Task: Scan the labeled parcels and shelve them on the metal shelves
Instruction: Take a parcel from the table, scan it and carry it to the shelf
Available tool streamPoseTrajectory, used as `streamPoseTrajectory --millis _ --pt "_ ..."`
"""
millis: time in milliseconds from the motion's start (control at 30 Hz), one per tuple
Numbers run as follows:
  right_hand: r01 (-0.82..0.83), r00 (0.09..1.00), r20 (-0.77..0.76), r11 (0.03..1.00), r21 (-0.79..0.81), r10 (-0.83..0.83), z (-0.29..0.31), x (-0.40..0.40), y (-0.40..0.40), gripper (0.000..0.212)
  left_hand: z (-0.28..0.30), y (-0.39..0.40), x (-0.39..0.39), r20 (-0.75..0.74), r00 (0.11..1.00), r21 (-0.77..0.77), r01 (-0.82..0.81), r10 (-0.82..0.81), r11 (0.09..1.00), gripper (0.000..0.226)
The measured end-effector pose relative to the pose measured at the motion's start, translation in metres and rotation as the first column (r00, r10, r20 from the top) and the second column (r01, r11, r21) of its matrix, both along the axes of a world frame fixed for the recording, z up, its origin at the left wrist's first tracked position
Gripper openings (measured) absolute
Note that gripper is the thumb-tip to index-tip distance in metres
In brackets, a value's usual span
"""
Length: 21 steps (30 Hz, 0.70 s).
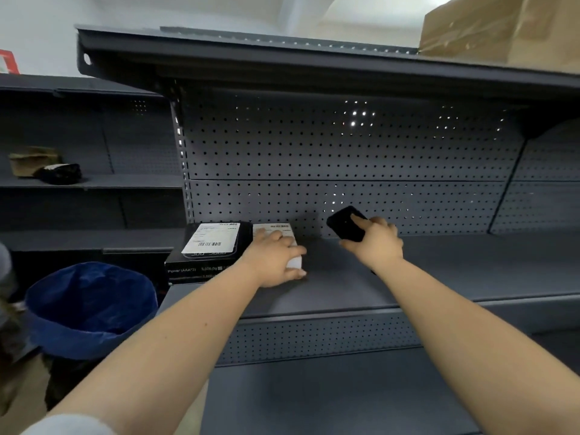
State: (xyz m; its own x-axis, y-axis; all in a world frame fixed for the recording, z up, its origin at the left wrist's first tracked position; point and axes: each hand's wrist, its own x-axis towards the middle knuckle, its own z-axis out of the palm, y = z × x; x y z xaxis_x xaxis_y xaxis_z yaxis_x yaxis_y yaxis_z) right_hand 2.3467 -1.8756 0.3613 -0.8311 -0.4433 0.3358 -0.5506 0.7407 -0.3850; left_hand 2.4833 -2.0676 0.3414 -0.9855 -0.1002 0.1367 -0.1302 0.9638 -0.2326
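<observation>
Your left hand [276, 262] is on the white parcel [282, 237], palm over its top and near end, thumb curled around the right edge, so it reads as a grip on the box. The parcel sits flat on the middle metal shelf [439, 271], far back near the perforated back panel [345, 152], label facing up. The label is partly covered by your fingers; its print is too blurred to read.

Just beside it on the left, touching or very nearly touching, is a black boxed parcel [207, 255] with a white barcode label on top. It sits at the left end of the same shelf, front face toward you with some pale print.

Your right hand [376, 240] holds a black handheld scanner [343, 224], fingers wrapped around it, index finger laid along its top. The scanner is tilted, its far end pointing up and left, hovering above the shelf to the right of the white parcel. Not touching the parcel.

The top shelf carries a taped brown cardboard box [502, 29] at the right. The lower shelf [345, 397] is below your forearms.

To the left is a second shelving unit [94, 183] holding a brown paper parcel [28, 161] and a black bagged parcel [59, 174], side by side and touching. A blue fabric bin [91, 309] stands on the floor at lower left, well apart from your hands.
</observation>
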Motion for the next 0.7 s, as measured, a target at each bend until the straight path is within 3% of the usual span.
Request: streamPoseTrajectory --millis 100,300,500,700 --pt "0.056 0.998 -0.032 0.998 0.017 -0.055 0.006 -0.011 0.032 0.068 0.018 0.019 -0.016 -0.040 0.999 0.039 0.019 -0.018 0.999 0.064" --pt "0.206 0.975 -0.092 0.977 0.052 -0.200 0.018 -0.048 0.137 0.066 0.045 0.135 -0.112 -0.068 0.987 -0.063 0.143 -0.148 0.988 0.067" --pt "0.425 0.898 -0.157 0.902 0.076 -0.410 0.046 -0.102 0.308 0.068 0.059 0.298 -0.213 -0.110 0.945 -0.120 0.296 -0.309 0.948 0.067" --pt "0.610 0.788 -0.151 0.789 0.072 -0.596 0.042 -0.146 0.516 0.068 0.052 0.514 -0.308 -0.185 0.886 -0.018 0.429 -0.425 0.903 0.072"
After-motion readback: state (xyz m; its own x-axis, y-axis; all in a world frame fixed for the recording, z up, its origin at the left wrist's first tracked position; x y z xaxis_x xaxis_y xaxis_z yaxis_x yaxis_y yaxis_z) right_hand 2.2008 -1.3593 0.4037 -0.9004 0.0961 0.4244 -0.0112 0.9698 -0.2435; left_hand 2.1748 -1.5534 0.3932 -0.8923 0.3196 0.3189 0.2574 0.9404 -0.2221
